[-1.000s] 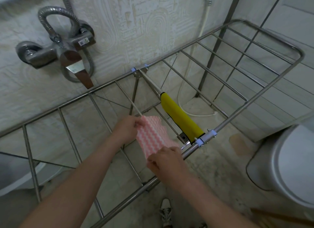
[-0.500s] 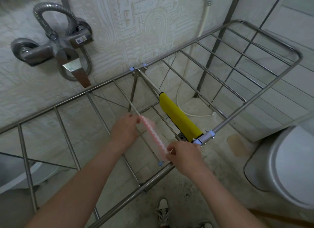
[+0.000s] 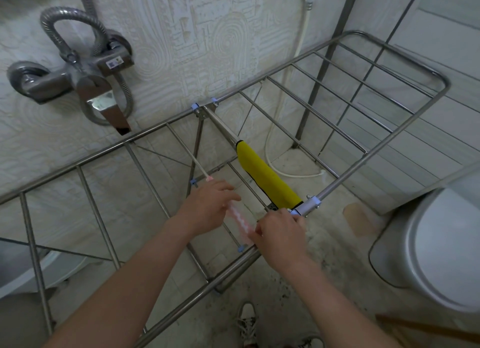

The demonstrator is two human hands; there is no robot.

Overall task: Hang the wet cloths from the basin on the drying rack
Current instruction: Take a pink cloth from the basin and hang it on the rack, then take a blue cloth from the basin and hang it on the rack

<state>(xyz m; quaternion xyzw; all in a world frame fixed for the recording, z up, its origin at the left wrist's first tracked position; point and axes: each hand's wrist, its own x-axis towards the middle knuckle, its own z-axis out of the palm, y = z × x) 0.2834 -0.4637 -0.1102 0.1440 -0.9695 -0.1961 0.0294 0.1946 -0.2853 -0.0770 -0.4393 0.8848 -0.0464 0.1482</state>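
Pink cloth (image 3: 240, 219) draped over a rod of the drying rack (image 3: 78, 165), left of the yellow cloth (image 3: 265, 178). I see my left hand (image 3: 207, 207) curled on its far part, right hand (image 3: 280, 233) pinching its near end.

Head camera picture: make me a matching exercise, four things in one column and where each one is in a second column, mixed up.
Things:
1. yellow cloth
2. pink cloth
3. tap
4. shoe

Places:
A. fixed to the wall
B. on the floor
C. gripped by the left hand and right hand
D. hanging on the drying rack, no hand on it

Pairs: 1-D, 2-C, 3-A, 4-B.
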